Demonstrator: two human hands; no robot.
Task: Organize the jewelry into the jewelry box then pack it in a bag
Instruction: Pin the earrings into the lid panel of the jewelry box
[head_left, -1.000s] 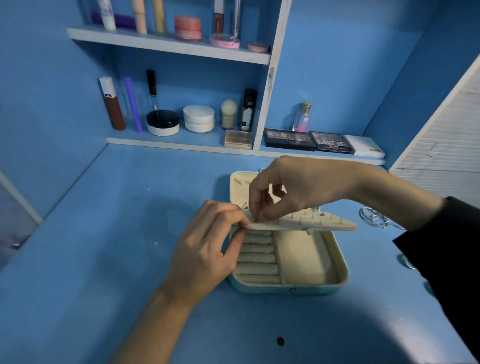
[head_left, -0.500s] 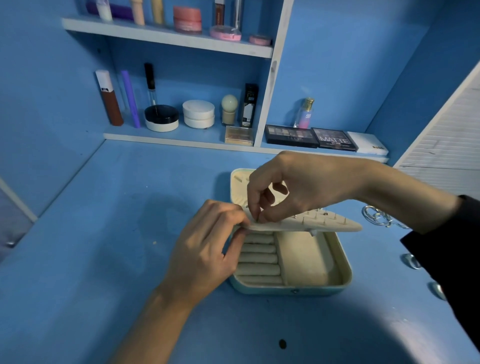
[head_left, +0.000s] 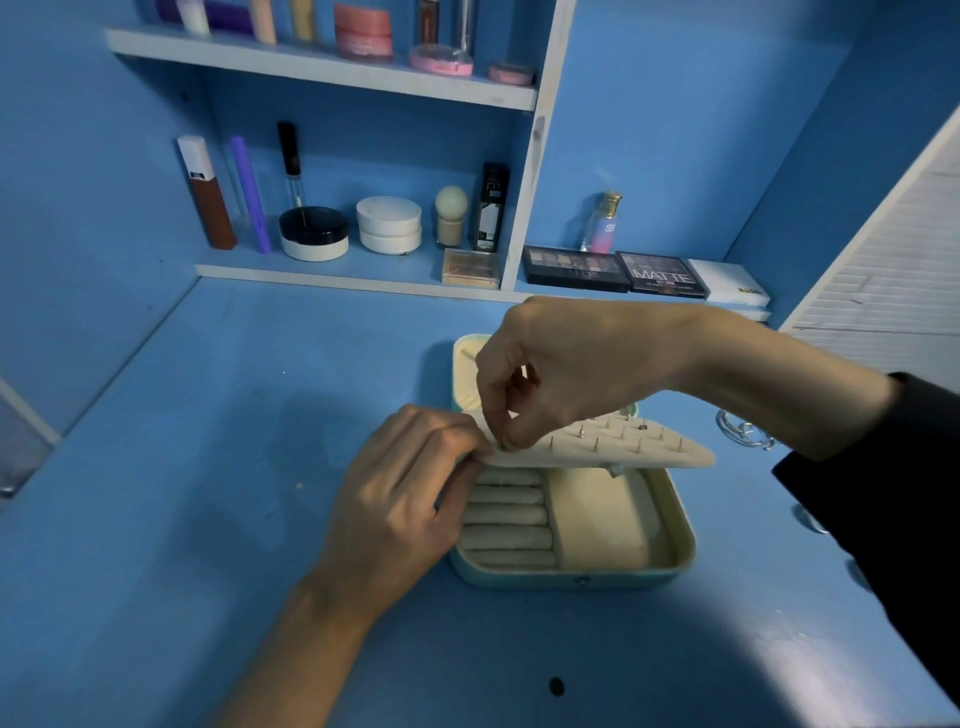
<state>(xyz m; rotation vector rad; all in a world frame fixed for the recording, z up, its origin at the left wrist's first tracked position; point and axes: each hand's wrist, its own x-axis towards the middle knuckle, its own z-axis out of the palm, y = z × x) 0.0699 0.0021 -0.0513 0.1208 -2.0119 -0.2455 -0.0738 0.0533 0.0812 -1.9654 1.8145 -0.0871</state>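
Little had moved since the earlier frame. Both hands sat in nearly the same places, and the view had only drifted slightly toward the shelf (head_left: 363, 278) of cosmetics across the upper part of the frame.

The jewelry box (head_left: 571, 578) lay open at centre right on the blue table (head_left: 208, 467), its lid (head_left: 467, 374) tipped back behind it. The earring panel (head_left: 623, 449) was lifted above the tray, and several small studs stood up from its holes.

The left hand (head_left: 400, 499) pinched the panel's left corner to steady it. The right hand (head_left: 571, 374) reached in from the right with its fingers curled. Its thumb and forefinger pinched down on the panel's left end, close to the left fingers. Whether a stud sat between them was too small to tell.

Below the panel, the ring rolls (head_left: 509, 519) and the open compartment (head_left: 597, 519) looked unfilled.

The step in hand seemed to be seating earrings in the panel, so the task was at an early stage. Silvery jewelry (head_left: 743, 434) waited on the table at the right, near the right forearm. No bag was in view.

The next move would probably call for letting the panel down flat, then picking up those loose pieces with a fine pinch without knocking the studs.
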